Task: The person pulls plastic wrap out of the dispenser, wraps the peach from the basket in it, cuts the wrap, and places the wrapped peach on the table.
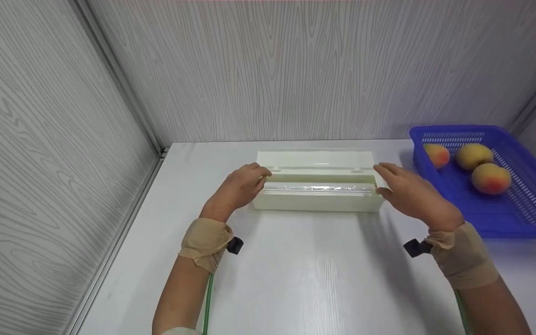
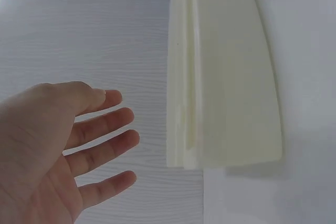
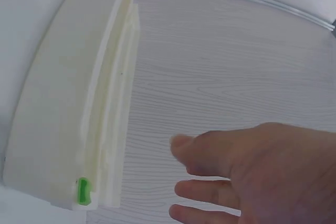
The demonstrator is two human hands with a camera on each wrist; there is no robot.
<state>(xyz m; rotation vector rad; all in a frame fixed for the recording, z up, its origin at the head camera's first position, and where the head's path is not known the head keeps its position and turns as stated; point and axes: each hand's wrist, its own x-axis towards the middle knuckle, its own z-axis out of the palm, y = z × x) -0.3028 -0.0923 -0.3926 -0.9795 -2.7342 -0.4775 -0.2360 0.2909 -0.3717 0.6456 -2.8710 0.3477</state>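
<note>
A long cream-white cling film dispenser box (image 1: 317,203) stands on the table with its lid (image 1: 314,158) tipped back. A shiny roll of film (image 1: 319,187) lies inside it. Near the box's left end is my left hand (image 1: 244,184); in the left wrist view its loosely spread fingers (image 2: 105,153) are apart from the box. My right hand (image 1: 410,193) is by the opposite end, and the right wrist view shows a gap between its fingers (image 3: 207,192) and the box. A small green piece (image 3: 83,191) shows at that end. Neither hand holds anything.
A blue plastic basket (image 1: 519,230) stands at the right with 3 peaches (image 1: 491,178) in it. Behind the white table (image 1: 286,279) rises a wood-grain panel (image 1: 296,70), and another panel (image 1: 40,139) borders the left side.
</note>
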